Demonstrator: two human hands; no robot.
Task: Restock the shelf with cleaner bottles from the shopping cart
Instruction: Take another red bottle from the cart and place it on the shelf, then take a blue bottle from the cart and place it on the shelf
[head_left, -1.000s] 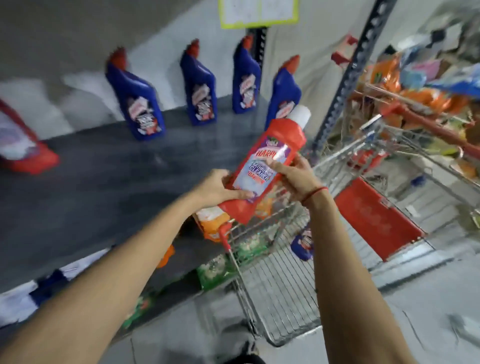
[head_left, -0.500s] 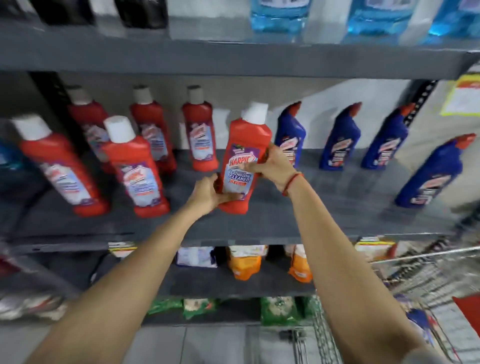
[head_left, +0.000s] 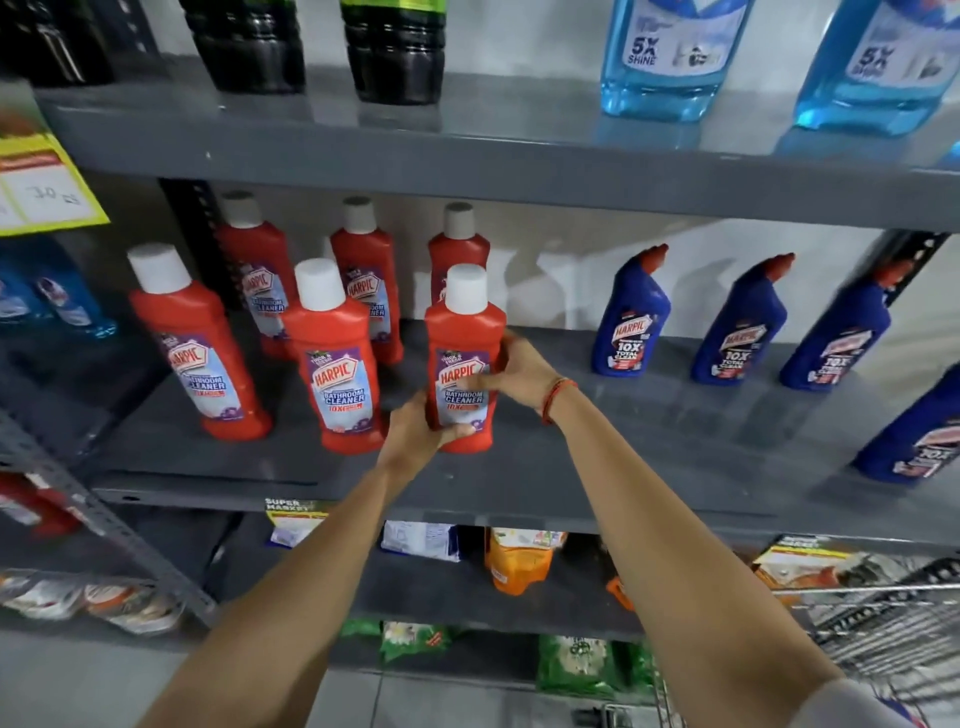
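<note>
A red Harpic bathroom cleaner bottle with a white cap stands upright on the grey middle shelf, near its front. My left hand wraps its base from the left. My right hand grips its right side, thumb across the label. Two more red bottles stand in the front row to its left, and three stand behind. A corner of the wire shopping cart shows at the lower right.
Blue Harpic toilet cleaner bottles line the right half of the same shelf. Dark bottles and pale blue glass-cleaner bottles stand on the shelf above. Pouches and packets fill the lower shelves. A yellow price tag hangs at left.
The view swung from the cart to the shelf. Both hands carried the red bottle over, turned it upright and set it down on the middle shelf beside the other red bottles.
</note>
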